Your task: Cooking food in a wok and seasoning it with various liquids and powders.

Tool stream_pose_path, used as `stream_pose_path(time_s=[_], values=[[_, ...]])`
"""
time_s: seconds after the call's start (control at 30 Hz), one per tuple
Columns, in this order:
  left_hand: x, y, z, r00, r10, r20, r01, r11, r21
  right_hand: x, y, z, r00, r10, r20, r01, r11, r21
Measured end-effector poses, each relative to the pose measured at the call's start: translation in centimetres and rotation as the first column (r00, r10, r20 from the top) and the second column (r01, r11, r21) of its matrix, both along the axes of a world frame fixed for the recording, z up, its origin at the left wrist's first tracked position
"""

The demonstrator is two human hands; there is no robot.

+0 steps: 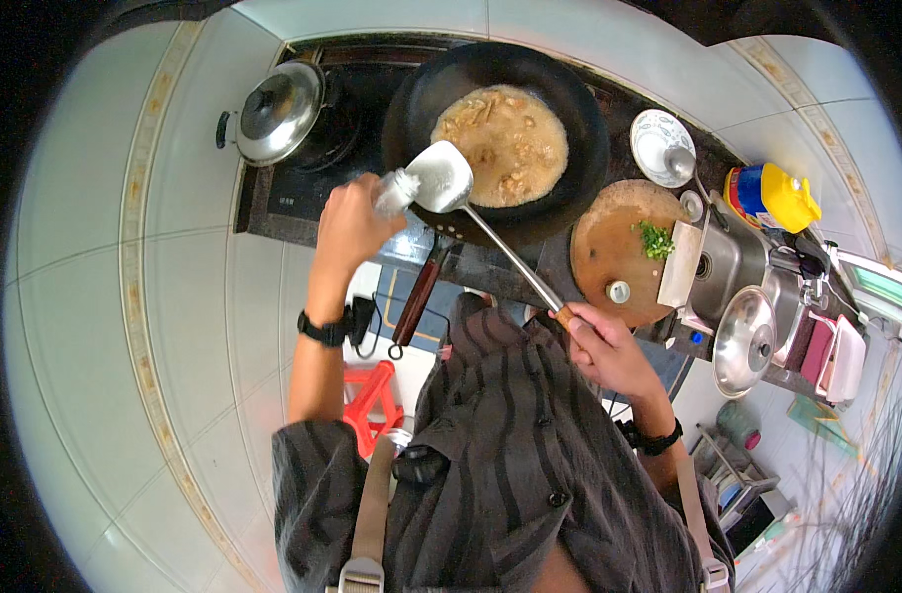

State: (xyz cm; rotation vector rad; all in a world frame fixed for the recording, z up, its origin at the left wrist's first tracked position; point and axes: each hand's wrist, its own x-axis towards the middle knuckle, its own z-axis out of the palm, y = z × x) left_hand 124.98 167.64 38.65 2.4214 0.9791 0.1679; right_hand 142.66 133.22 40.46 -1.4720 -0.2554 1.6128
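Note:
My left hand point(358, 221) grips a small clear jar point(397, 191), tipped with its mouth towards the blade of a metal wok spatula point(445, 178). White contents show inside the jar; whether any lies on the blade I cannot tell. Around the spatula's wooden-ended handle my right hand point(606, 348) is closed. The blade is held over the near left part of a dark wok point(584, 148). Pale brown liquid with chunks of food point(499, 144) fills the wok's bottom. The wok's brown handle point(419, 300) points towards me.
Left on the stove sits a lidded steel pot point(280, 111). A round chopping board point(599, 244) at right bears chopped greens point(655, 239), a cleaver point(680, 263) and a small white cap point(618, 291). Beyond are a bowl point(655, 141), a yellow jug point(781, 199), a sink point(725, 256) and a pan lid point(744, 342).

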Motion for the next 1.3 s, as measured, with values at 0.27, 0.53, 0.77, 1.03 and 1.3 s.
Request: stream_pose_path(time_s=[0.27, 0.53, 0.77, 1.03, 1.3], values=[[0.0, 0.8, 0.2, 0.998, 0.023, 0.067, -0.019, 0.998, -0.061, 0.0, 0.1, 0.2, 1.0, -0.009, -0.004, 0.009, 1.0, 0.02], [-2.4, 0.1, -3.0, 0.879, 0.271, 0.393, -0.175, 0.949, -0.263, -0.1, 0.0, 1.0, 0.999, -0.027, -0.027, 0.025, 0.998, -0.062], [-4.8, -0.5, -4.4, 0.911, 0.295, 0.288, -0.209, 0.933, -0.292, 0.5, -0.9, 3.0, 0.997, -0.044, 0.056, 0.049, 0.994, -0.097], [-2.3, -1.8, -3.8, 0.931, 0.184, 0.316, -0.083, 0.948, -0.307, 0.3, -1.6, 4.6, 0.978, -0.13, 0.162, 0.14, 0.989, -0.053], [2.1, -1.8, -3.7, 0.923, 0.15, 0.353, -0.029, 0.946, -0.324, 0.2, -1.7, 7.2, 0.962, -0.121, 0.245, 0.15, 0.983, -0.105]])
